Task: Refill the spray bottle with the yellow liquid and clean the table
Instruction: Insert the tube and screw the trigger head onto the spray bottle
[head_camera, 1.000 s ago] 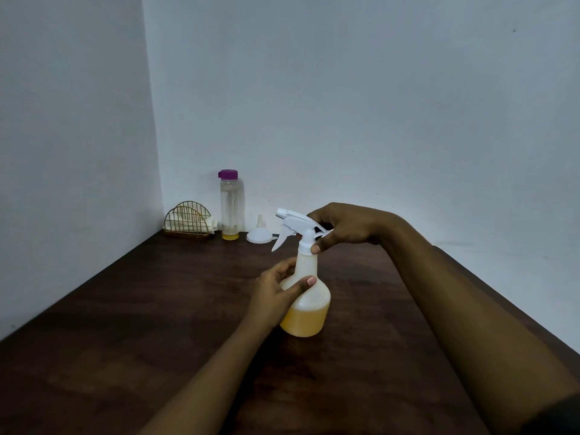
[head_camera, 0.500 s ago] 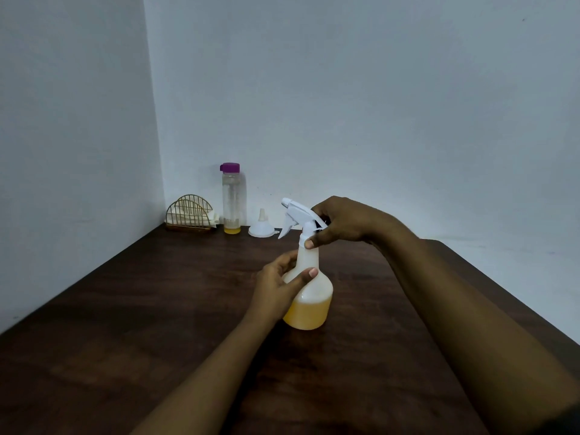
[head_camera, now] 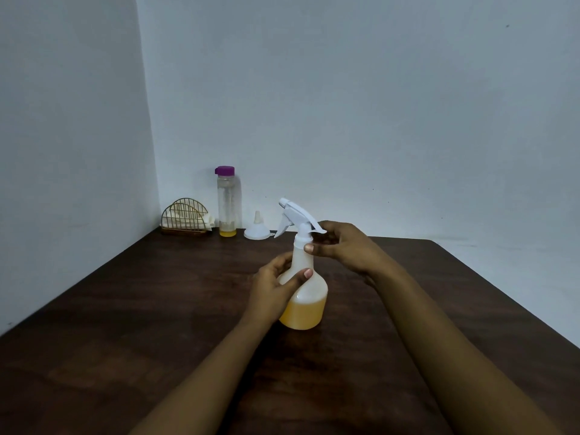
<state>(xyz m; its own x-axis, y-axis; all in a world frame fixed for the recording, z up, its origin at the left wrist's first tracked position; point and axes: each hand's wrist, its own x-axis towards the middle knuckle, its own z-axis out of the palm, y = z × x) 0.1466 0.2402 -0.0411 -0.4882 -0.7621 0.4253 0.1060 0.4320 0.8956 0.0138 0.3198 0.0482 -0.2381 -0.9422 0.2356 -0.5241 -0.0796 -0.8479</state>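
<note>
On the table [head_camera: 125, 309] the spray bottle [head_camera: 310, 296] stands upright, left hand [head_camera: 271, 291] gripping its shoulder, right hand [head_camera: 343, 246] pinching the collar [head_camera: 303, 237] directly above.

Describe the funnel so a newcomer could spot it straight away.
Follow the table to its far edge, against the back wall. Just right of the tall purple-capped bottle sits a small white funnel. It alone is low and cone-shaped, spout pointing up.

Translucent plastic spray bottle [head_camera: 309, 290], wooden table [head_camera: 157, 309]
</note>
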